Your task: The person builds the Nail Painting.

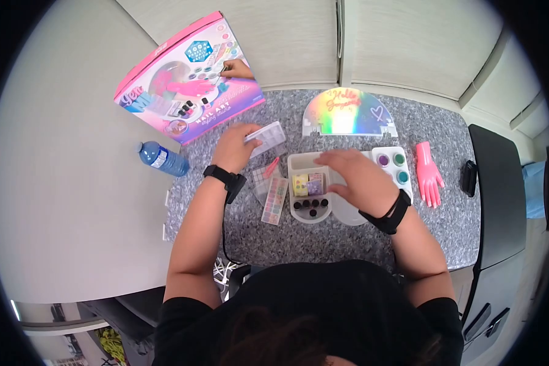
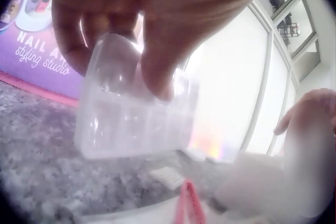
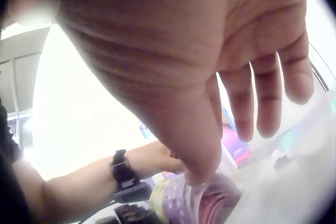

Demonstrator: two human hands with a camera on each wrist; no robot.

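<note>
The left hand [image 1: 233, 148] grips a clear compartmented plastic case [image 1: 267, 138], tilted above the table; in the left wrist view the thumb presses on the case [image 2: 134, 124]. With fingers extended and nothing held, the right hand [image 1: 363, 180] hovers over the white tray [image 1: 293, 212]. Below and beside it in the tray are patterned rolls [image 1: 315, 184], which the right wrist view shows as a purple dotted roll [image 3: 181, 203] by the thumb. Black-capped bottles [image 1: 306, 204] stand in the tray's front part.
Pink tweezers [image 1: 272, 166] and a sticker sheet [image 1: 275, 201] lie left of the tray. Behind are a rainbow-sheened panel [image 1: 346, 116] and a large box [image 1: 189, 79]. A water bottle [image 1: 163, 158] is left; a pink model hand [image 1: 429, 177] and jars [image 1: 399, 159] are right.
</note>
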